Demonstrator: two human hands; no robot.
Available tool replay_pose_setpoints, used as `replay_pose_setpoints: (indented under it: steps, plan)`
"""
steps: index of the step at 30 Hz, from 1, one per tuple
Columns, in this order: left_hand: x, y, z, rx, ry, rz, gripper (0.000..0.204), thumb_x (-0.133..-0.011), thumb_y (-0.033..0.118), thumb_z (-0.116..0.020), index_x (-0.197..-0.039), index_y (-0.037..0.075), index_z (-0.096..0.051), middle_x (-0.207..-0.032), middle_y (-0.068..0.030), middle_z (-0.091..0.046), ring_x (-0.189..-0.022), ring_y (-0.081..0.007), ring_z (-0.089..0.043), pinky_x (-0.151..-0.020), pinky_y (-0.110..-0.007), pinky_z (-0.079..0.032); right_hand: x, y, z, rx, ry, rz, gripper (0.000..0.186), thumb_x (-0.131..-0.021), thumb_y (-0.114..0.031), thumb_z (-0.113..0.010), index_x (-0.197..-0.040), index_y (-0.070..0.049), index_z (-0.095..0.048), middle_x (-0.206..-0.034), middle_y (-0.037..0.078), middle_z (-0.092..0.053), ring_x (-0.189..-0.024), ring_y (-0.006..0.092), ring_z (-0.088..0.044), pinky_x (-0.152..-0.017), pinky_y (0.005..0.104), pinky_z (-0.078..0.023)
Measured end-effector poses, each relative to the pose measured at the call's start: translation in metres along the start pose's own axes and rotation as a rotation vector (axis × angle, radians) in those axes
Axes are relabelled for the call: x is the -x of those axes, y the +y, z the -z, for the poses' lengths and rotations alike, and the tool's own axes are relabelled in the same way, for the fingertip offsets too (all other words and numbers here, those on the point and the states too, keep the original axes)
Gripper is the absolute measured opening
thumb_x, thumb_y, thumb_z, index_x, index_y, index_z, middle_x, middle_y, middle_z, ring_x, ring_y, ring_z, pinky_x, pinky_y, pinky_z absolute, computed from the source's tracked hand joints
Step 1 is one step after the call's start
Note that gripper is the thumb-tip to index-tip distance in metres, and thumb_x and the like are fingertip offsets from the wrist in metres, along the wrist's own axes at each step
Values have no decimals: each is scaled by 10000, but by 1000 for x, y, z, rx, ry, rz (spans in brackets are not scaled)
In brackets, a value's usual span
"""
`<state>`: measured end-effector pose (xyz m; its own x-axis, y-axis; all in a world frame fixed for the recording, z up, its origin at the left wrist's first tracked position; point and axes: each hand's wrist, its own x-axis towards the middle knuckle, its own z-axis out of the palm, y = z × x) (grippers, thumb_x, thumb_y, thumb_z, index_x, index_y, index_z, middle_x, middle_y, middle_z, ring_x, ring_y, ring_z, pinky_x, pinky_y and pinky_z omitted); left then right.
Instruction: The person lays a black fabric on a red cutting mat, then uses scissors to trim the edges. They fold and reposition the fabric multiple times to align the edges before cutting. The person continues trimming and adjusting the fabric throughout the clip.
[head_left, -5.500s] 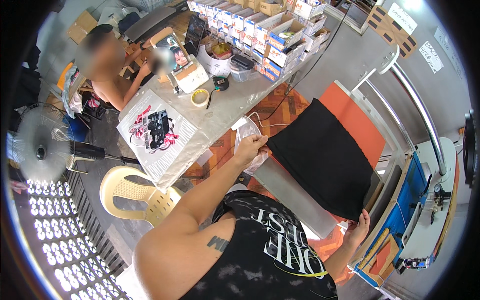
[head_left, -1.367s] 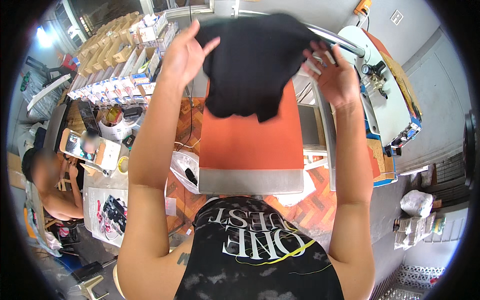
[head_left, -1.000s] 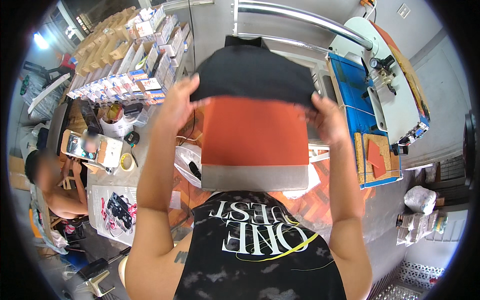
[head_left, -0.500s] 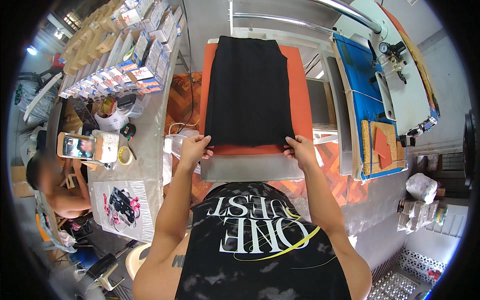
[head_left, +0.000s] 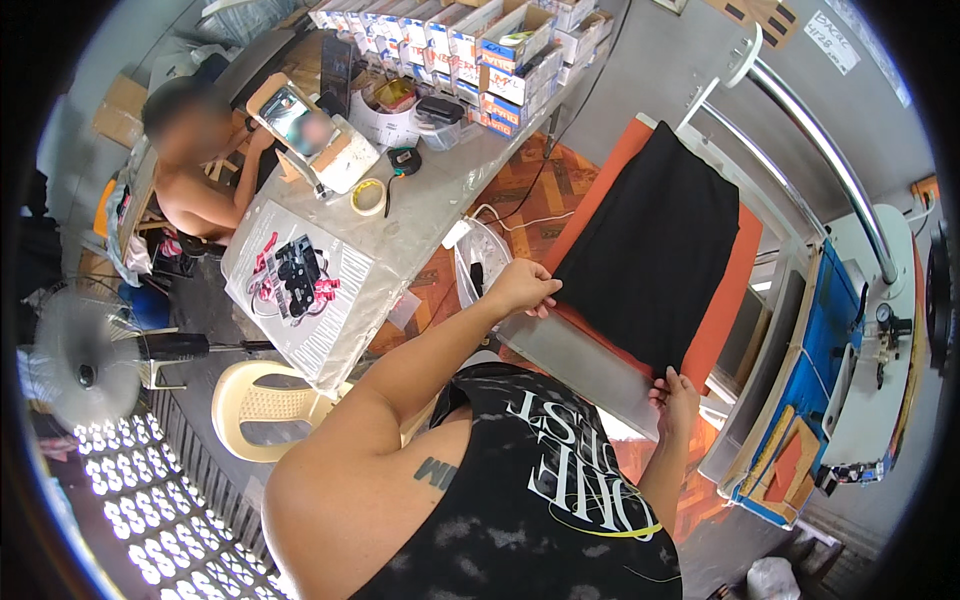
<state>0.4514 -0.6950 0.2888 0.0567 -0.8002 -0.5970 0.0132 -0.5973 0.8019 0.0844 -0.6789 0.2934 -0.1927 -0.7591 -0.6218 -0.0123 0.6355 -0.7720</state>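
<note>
A piece of black cloth lies flat over an orange pad that sits on a grey platform. My left hand pinches the cloth's near left corner between thumb and fingers. At its near right corner, my right hand has its fingers closed on the edge. The near edge of the cloth runs between the two hands, and orange shows along both long sides of it.
To the left, a table carries a phone on a stand, a tape roll and a tape measure. Stacked boxes stand behind. A co-worker sits beyond. A plastic chair and a fan are near. Press machinery is right.
The view has swung left, so the cloth and pad now appear further right and tilted. Both hands still hold the same near corners of the cloth.
</note>
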Motion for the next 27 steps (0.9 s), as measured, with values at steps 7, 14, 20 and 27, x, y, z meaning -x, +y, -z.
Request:
replay_pose_setpoints:
  steps: [7,14,20,27]
  plan:
    - [13,-1,-4,-238,98,-94,263,-923,200,-705,-817,-40,-679,-693,-107,-704,-540,-138,-676,-506,-284,-523,-2,-3,7,44,-35,21,245,-980,-247,-677,-804,-130,-552,-693,16,-635,-525,125,-603,-481,254,-467]
    - [14,-5,-4,-321,140,-125,324,-900,250,-722,-706,-5,-672,-659,-112,-699,-553,-186,-674,-587,-341,-530,-2,-2,11,5,-61,-9,239,-977,-229,-673,-795,-132,-552,-675,11,-619,-511,129,-588,-477,263,-466]
    - [20,6,0,-656,256,-151,363,-893,326,-733,-739,-1,-689,-764,-159,-718,-738,-332,-699,-706,-456,-549,-6,-4,20,71,50,18,200,-972,-228,-679,-842,-90,-612,-681,28,-620,-520,130,-588,-479,263,-458]
    - [-13,21,-16,-859,343,-992,104,-855,140,-658,-901,50,-679,-1015,-111,-687,-1037,-329,-642,-871,-462,-512,-35,-24,-10,669,540,965,254,-960,-205,-681,-1082,18,-677,-1039,149,-703,-933,302,-686,-825,396,-550]
